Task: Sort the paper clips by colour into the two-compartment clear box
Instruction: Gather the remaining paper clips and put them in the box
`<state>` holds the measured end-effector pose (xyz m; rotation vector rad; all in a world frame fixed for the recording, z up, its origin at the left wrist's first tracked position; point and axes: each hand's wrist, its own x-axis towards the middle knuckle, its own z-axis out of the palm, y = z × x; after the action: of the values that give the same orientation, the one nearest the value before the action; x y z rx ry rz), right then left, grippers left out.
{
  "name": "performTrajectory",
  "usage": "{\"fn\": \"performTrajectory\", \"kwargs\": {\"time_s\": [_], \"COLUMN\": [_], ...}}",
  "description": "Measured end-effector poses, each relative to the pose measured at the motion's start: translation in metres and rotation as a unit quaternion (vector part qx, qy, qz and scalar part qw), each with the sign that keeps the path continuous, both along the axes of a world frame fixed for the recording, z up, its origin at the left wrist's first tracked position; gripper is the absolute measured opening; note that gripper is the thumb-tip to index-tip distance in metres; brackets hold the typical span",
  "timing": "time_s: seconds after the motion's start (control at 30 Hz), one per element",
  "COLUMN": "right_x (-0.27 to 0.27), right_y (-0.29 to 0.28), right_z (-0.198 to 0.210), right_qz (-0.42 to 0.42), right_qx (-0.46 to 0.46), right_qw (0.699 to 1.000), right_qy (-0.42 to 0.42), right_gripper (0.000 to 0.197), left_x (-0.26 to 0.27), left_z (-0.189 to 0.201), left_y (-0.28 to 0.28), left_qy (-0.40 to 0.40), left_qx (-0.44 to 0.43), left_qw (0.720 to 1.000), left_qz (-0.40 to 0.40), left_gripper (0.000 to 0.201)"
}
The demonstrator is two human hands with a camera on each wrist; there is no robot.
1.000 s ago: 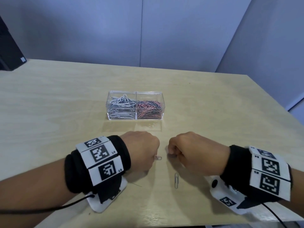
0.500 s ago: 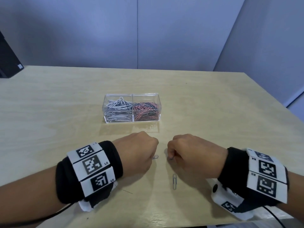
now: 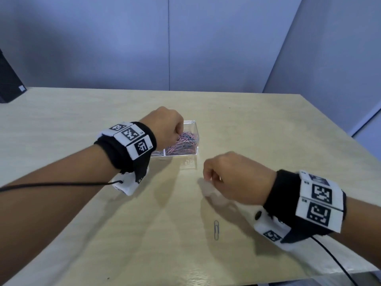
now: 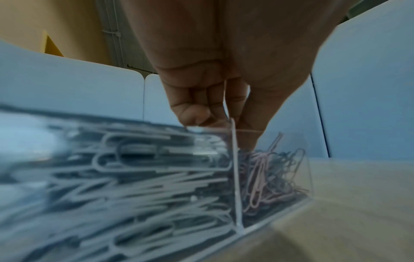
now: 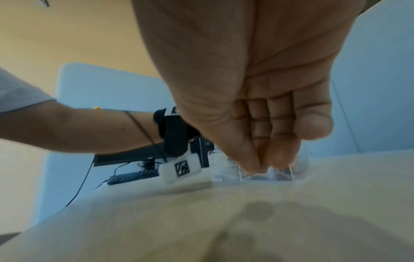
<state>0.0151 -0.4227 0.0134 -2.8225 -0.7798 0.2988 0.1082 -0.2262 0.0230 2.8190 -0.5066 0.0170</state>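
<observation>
The two-compartment clear box (image 3: 194,132) stands mid-table. Its left half holds white clips (image 4: 134,159), its right half pink and dark clips (image 3: 183,143). My left hand (image 3: 179,137) hovers over the right half, fingers curled and thumb and forefinger pinched, with the tips (image 4: 247,145) down at the pile. The small clip it carried is hidden by the fingers. My right hand (image 3: 207,179) is raised just above the table, nearer than the box. Its thumb and forefinger (image 5: 261,167) pinch together with a small dark sliver at the tips. One grey clip (image 3: 216,230) lies loose near me.
The pale wooden table (image 3: 82,120) has grey partition walls behind and to the right. A dark unit (image 3: 8,87) stands at the far left corner. A keyboard (image 5: 134,175) shows past the table edge in the right wrist view. Black cables trail from both wristbands.
My left hand rose from the table and travelled forward to above the box's right compartment. The right hand lifted off the table, still pinched. The loose grey clip has not moved.
</observation>
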Motion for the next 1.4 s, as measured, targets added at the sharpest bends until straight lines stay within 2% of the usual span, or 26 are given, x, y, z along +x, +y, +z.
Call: {"fn": "performTrajectory", "kwargs": {"time_s": [0.1, 0.2, 0.23, 0.3, 0.4, 0.5, 0.6, 0.73, 0.83, 0.93, 1.03, 1.2, 1.3, 1.4], "right_x": [0.024, 0.051, 0.059, 0.074, 0.089, 0.096, 0.097, 0.095, 0.094, 0.094, 0.093, 0.091, 0.091, 0.089], "right_y": [0.006, 0.013, 0.015, 0.02, 0.028, 0.034, 0.035, 0.031, 0.025, 0.019, 0.016, 0.014, 0.013, 0.012], "right_z": [0.015, 0.026, 0.027, 0.026, 0.022, 0.018, 0.015, 0.013, 0.008, 0.003, -0.003, -0.009, -0.011, -0.01], "right_qz": [-0.023, -0.037, -0.038, -0.036, -0.026, -0.011, -0.005, 0.006, 0.017, 0.03, 0.044, 0.065, 0.065, 0.079], "right_qx": [0.047, 0.086, 0.098, 0.109, 0.097, 0.074, 0.052, 0.064, 0.078, 0.087, 0.092, 0.076, 0.078, 0.093], "right_qw": [0.997, 0.989, 0.986, 0.985, 0.988, 0.992, 0.995, 0.994, 0.993, 0.99, 0.988, 0.987, 0.987, 0.984], "right_qy": [-0.064, -0.118, -0.127, -0.13, -0.116, -0.099, -0.082, -0.085, -0.091, -0.109, -0.119, -0.123, -0.128, -0.129], "right_gripper": [0.022, 0.024, 0.024, 0.026, 0.031, 0.031, 0.031, 0.029, 0.027, 0.023, 0.02, 0.021, 0.021, 0.021], "left_x": [-0.001, -0.022, -0.034, -0.068, -0.117, -0.137, -0.137, -0.127, -0.124, -0.123, -0.126, -0.134, -0.122, -0.091], "left_z": [-0.004, -0.008, -0.008, -0.01, -0.013, -0.022, -0.032, -0.03, -0.025, -0.026, -0.031, -0.035, -0.021, 0.006], "left_y": [0.003, 0.007, 0.006, 0.001, -0.015, -0.031, -0.037, -0.039, -0.044, -0.046, -0.046, -0.044, -0.033, -0.017], "left_qy": [-0.034, -0.112, -0.12, -0.081, 0.006, -0.009, -0.019, 0.022, 0.068, 0.08, 0.072, 0.035, 0.05, 0.002], "left_qx": [-0.028, -0.078, -0.104, -0.119, -0.054, 0.035, 0.097, 0.106, 0.116, 0.131, 0.148, 0.172, 0.145, 0.071], "left_qw": [0.999, 0.991, 0.987, 0.984, 0.966, 0.928, 0.9, 0.895, 0.903, 0.91, 0.911, 0.915, 0.941, 0.976], "left_qz": [0.002, -0.002, -0.021, -0.104, -0.252, -0.372, -0.424, -0.432, -0.409, -0.385, -0.377, -0.362, -0.302, -0.204], "left_gripper": [0.005, 0.007, 0.007, 0.009, 0.019, 0.022, 0.016, 0.017, 0.017, 0.012, 0.006, 0.013, 0.01, 0.006]}}
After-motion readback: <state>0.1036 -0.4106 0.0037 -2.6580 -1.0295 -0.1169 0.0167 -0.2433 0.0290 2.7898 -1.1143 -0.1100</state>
